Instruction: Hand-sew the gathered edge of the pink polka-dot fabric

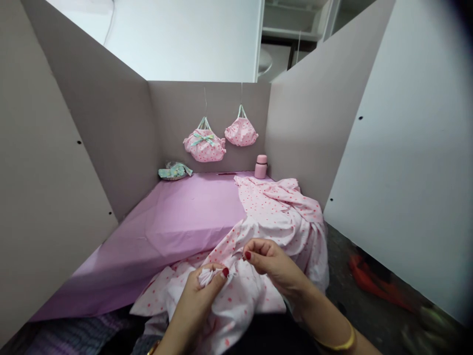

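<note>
1. Dotted pink cloth (264, 224): spread over the purple table covering (192, 207) and down into the lap, probably so the tabletop bears its weight.
2. Left hand (199, 290): closed around bunched cloth, seemingly to hold its folds together.
3. Right hand (272, 261): thumb and forefinger drawn together nearby; from where I stand, I cannot tell whether anything is pinched.
4. Bow-trimmed piece (205, 150), bowless piece (241, 133): hung at the back panel (172, 111), presumably off the work surface.

Matt, creased dotted cloth (271, 224), smooth matt partition panels (310, 123), glossy metal-looking bangle (343, 344).
</note>
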`<act>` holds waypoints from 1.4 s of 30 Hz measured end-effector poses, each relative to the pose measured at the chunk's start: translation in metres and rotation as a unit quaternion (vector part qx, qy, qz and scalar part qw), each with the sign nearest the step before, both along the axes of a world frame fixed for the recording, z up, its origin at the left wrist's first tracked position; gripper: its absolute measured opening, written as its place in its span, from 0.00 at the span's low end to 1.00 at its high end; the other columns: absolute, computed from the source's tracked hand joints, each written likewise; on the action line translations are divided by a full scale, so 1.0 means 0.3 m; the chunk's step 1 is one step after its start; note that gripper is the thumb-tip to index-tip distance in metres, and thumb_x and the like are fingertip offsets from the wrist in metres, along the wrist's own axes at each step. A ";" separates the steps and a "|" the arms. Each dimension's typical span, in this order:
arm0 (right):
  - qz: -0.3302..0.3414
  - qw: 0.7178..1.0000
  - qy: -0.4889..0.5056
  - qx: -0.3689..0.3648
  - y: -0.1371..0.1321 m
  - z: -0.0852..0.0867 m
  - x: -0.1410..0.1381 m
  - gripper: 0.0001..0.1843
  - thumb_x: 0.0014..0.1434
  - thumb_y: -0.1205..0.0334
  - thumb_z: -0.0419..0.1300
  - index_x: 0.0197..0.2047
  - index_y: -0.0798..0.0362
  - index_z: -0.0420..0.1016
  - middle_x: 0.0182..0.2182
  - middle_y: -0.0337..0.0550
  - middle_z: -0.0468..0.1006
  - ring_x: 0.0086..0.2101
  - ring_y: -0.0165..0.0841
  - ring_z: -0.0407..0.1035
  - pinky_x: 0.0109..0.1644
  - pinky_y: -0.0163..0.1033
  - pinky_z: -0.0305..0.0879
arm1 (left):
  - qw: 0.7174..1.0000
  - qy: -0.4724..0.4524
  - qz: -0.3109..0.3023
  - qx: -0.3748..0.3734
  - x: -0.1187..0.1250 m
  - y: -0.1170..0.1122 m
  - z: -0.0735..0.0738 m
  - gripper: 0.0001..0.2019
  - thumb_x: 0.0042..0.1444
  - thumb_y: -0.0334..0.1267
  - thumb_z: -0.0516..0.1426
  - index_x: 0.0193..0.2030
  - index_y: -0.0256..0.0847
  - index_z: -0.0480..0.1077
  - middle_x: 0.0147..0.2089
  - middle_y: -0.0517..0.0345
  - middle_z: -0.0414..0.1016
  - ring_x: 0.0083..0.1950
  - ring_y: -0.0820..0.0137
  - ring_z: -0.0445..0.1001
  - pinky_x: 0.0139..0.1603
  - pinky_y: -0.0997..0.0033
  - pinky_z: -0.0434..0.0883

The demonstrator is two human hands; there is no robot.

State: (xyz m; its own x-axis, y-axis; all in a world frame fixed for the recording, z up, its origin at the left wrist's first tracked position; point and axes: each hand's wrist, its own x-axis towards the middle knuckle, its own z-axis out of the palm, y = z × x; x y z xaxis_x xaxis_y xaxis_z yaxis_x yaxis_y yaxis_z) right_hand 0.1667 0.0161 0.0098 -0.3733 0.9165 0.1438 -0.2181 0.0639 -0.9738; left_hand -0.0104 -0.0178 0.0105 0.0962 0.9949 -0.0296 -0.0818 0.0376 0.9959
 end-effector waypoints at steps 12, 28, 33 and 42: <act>0.027 0.996 0.082 0.024 -0.058 0.079 0.093 0.13 0.48 0.57 0.66 0.26 0.57 0.70 0.16 0.30 0.55 0.17 0.20 0.41 0.18 0.29 0.36 | 1.000 -0.007 0.019 -0.016 0.008 0.000 0.007 0.12 0.45 0.45 0.60 0.26 0.37 0.72 0.20 0.63 0.68 0.24 0.73 0.63 0.23 0.79 0.61; -0.029 0.968 -0.212 0.130 -0.041 -0.002 0.008 0.14 0.55 0.53 0.59 0.29 0.57 0.71 0.19 0.34 0.60 0.21 0.25 0.51 0.23 0.31 0.46 | 1.000 0.005 -0.013 -0.004 -0.003 0.012 0.001 0.10 0.45 0.43 0.62 0.26 0.37 0.72 0.20 0.64 0.68 0.23 0.75 0.62 0.23 0.80 0.60; -0.127 0.929 -0.249 0.243 -0.067 0.017 0.008 0.09 0.62 0.61 0.50 0.35 0.55 0.69 0.24 0.38 0.68 0.26 0.28 0.61 0.29 0.32 0.56 | 1.000 0.012 -0.003 0.001 -0.004 0.012 -0.002 0.10 0.45 0.43 0.62 0.26 0.37 0.73 0.22 0.61 0.71 0.24 0.73 0.65 0.25 0.78 0.62; -0.095 0.906 -0.288 0.296 -0.107 0.025 -0.006 0.13 0.59 0.69 0.53 0.43 0.49 0.76 0.36 0.42 0.79 0.36 0.33 0.72 0.40 0.35 0.65 | 1.000 -0.013 0.002 0.002 0.001 0.011 -0.020 0.12 0.44 0.45 0.61 0.27 0.37 0.73 0.21 0.61 0.70 0.23 0.73 0.64 0.23 0.78 0.61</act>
